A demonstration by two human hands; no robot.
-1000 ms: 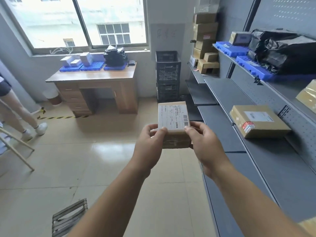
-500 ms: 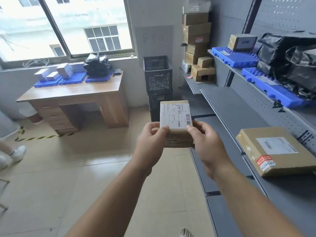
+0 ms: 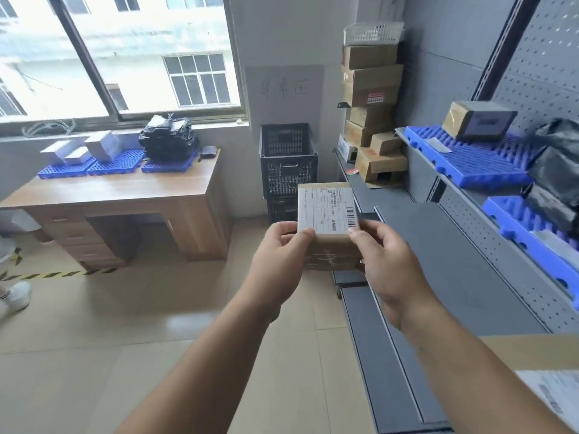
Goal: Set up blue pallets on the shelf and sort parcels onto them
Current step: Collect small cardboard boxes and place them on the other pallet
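The brown parcel (image 3: 326,211), white label up and long axis pointing away from the person toward the black crates (image 3: 286,161), is held above the floor just left of the grey shelf (image 3: 454,245) front edge, with the fingers (image 3: 302,234) of the left hand (image 3: 279,261) and right hand (image 3: 388,267) grasping its near corners.

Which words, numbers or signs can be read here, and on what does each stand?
On the wall's paper sheet: three faint handwritten characters; only the last, "区", seems readable.
On the parcel, white label: barcode and print, too small.
On the stacked carton, red sticker: blurred.
On the lower-right box, shipping label: blurred.
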